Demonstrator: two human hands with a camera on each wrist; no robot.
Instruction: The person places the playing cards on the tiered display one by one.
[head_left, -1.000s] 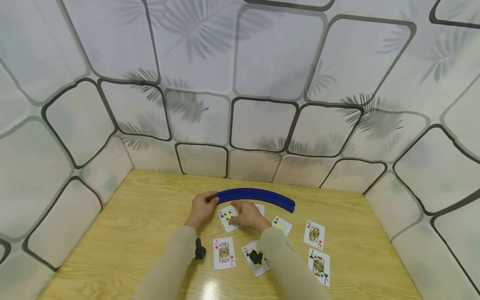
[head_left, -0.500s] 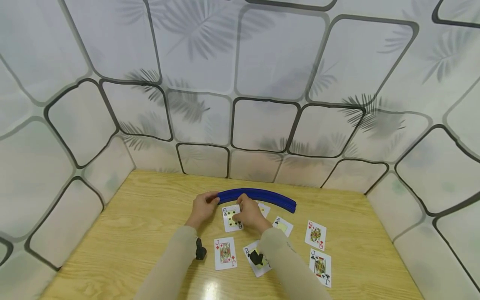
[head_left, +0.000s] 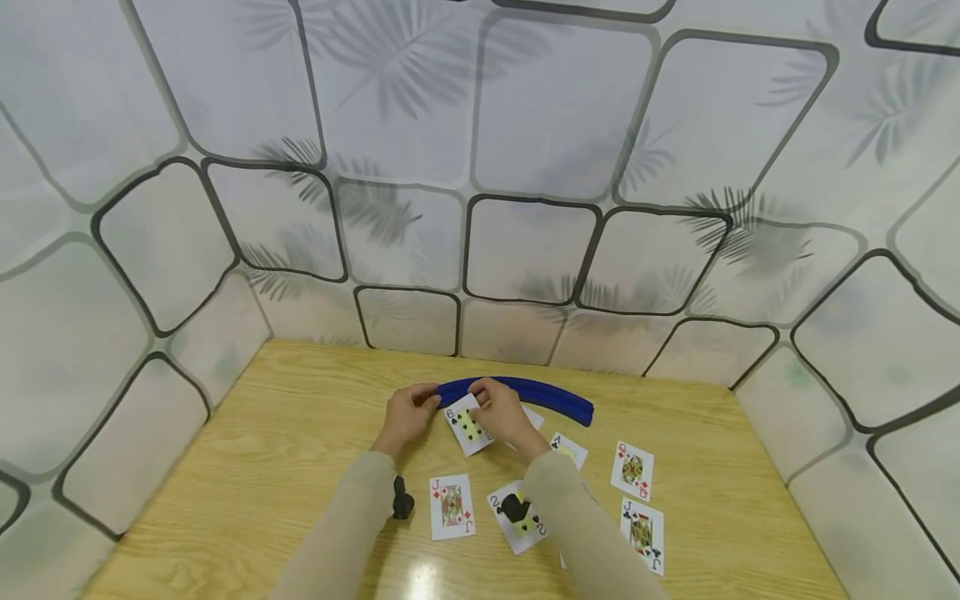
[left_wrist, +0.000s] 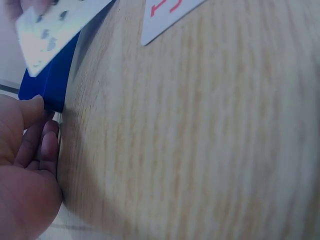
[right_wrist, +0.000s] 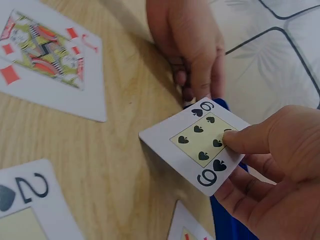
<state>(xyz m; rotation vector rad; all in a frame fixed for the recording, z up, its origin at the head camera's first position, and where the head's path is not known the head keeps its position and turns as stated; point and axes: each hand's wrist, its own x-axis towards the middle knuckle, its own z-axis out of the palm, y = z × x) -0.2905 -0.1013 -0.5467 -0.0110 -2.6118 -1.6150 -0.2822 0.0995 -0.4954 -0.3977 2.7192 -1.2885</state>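
Note:
My left hand [head_left: 403,417] grips the left end of a curved blue playing card holder [head_left: 555,398], thumb on top, as the left wrist view shows. Between thumb and fingers, my right hand [head_left: 504,417] pinches a six of spades [right_wrist: 192,142], face up. The card is tilted and raised off the table, close in front of the holder's left part. In the right wrist view the holder shows only partly, behind the card and the right hand. Another card [head_left: 534,419] lies under the right wrist, mostly hidden.
On the wooden table [head_left: 247,467] lie a jack of diamonds [head_left: 452,507], a two of spades [head_left: 525,533] partly under the right sleeve, an ace [head_left: 567,450], a queen of diamonds [head_left: 632,471] and a jack of clubs [head_left: 642,535]. A patterned curtain [head_left: 405,317] stands behind.
The right hand has lifted the six of spades and brought it up toward the holder, turning it along the way. The left hand stays on the holder's end.

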